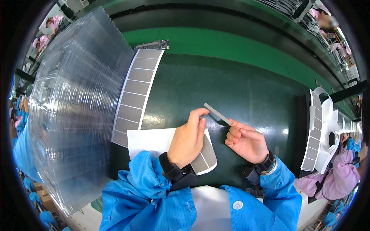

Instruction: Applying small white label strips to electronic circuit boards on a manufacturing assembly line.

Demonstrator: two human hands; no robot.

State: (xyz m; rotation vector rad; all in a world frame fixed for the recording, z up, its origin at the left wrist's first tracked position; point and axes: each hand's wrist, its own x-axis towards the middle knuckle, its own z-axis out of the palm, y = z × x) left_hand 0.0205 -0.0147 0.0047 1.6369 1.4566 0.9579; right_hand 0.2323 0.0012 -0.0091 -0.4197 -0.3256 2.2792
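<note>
A thin grey strip (pixel 218 114), apparently a label seen nearly edge-on, is held slantwise above the dark green table. My right hand (pixel 247 143) pinches its lower right end between thumb and fingers, with the other fingers curled. My left hand (pixel 187 139) has its fingers bent together, the index fingertip against the strip's upper left part; how firmly it grips is hard to tell. Beneath my left hand and wrist lies a white backing sheet (pixel 148 139), partly covered, with grey labels (pixel 208 153) showing at its right end.
A tall stack of clear plastic trays (pixel 77 104) stands at the left. Next to it lies a long sheet of grey labels (pixel 135 92), with a circuit board (pixel 153 44) behind. More label sheets (pixel 313 133) and curled white backing paper (pixel 327 127) lie at the right edge. Other people work on both sides.
</note>
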